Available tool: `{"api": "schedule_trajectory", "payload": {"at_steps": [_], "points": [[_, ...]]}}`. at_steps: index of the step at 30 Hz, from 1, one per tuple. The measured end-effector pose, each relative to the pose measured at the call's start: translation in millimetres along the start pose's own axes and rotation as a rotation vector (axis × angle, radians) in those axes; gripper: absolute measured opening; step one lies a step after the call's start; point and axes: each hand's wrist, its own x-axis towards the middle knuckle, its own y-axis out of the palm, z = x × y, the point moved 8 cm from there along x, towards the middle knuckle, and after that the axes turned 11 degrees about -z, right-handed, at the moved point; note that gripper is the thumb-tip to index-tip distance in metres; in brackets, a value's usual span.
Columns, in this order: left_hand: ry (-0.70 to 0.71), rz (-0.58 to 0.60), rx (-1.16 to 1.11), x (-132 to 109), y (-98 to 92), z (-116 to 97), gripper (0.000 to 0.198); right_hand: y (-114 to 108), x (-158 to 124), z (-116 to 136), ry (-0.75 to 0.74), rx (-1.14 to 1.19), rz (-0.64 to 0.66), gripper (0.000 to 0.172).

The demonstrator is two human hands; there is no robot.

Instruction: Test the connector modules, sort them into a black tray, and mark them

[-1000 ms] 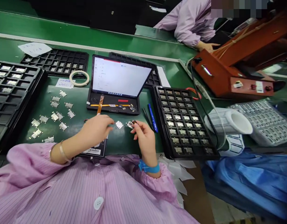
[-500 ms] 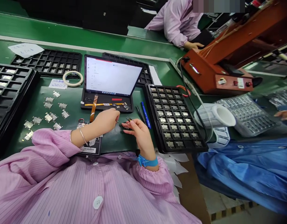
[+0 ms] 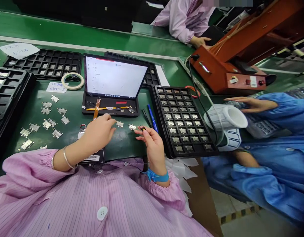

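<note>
- Grip of the right hand [image 3: 152, 141] was pressed together at thumb and forefinger, pinching a small dark component [image 3: 141, 127] held just above the green table [image 3: 124, 144].
- Grip of the left hand [image 3: 97, 131] was loosely bunched, with its fingertips just beside a small silver metal plate [image 3: 119, 124]. Whether it pinched anything could not be told.
- Likely slip: the dark component was tiny and held only at the fingertips, so a slackened pinch would probably have dropped it onto the table near the second silver plate [image 3: 132, 126].
- Likely snag: the left hand lay close over the orange flat ribbon cable [image 3: 96, 110] running from the black tablet with its lit white screen [image 3: 114, 77]. A careless pull could have tugged it.
- Likely scatter: the pink striped sleeve [image 3: 31, 164] sat near the loose silver plates at the left [image 3: 46, 124] and could have swept them off.
- Counted: two silver plates between the hands and about a dozen loose at the left.
- Counted: four black pocketed trays. The filled one on the right [image 3: 184, 121] was five pockets across, too fine to total.
- Counted: one cream tape ring [image 3: 72, 80], one blue pen [image 3: 152, 117], one pair of black tweezers [image 3: 145, 115] and one white label roll [image 3: 226, 118].
- Counted: two other people, one blue-sleeved hand [image 3: 250, 103] and one pink-sleeved hand [image 3: 200, 41].
</note>
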Motion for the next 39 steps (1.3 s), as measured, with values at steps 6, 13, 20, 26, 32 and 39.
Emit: {"api": "schedule_trajectory", "payload": {"at_steps": [6,13,20,26,32,39], "points": [[-0.075,-0.036,-0.083,-9,-24.4,16,0.028,61,-16,-7,0.244,0.174,0.295,0.023],[-0.321,-0.239,-0.103,-44,-75.9,89,0.032,59,9,-20,0.354,0.224,0.312,0.025],[-0.587,-0.219,-0.105,-72,-84.6,167,0.027,50,21,-21,0.303,0.185,0.268,0.019],[-0.612,-0.157,-0.034,-59,-55.6,178,0.027,75,-14,-14,0.145,0.136,0.282,0.019],[-0.602,-0.215,-0.146,-61,-50.0,171,0.016,79,-24,-12,0.051,0.035,0.295,0.018],[-0.592,-0.143,-1.053,-60,-20.8,99,0.046,90,-43,18,-0.018,-0.031,0.375,0.018]]}}
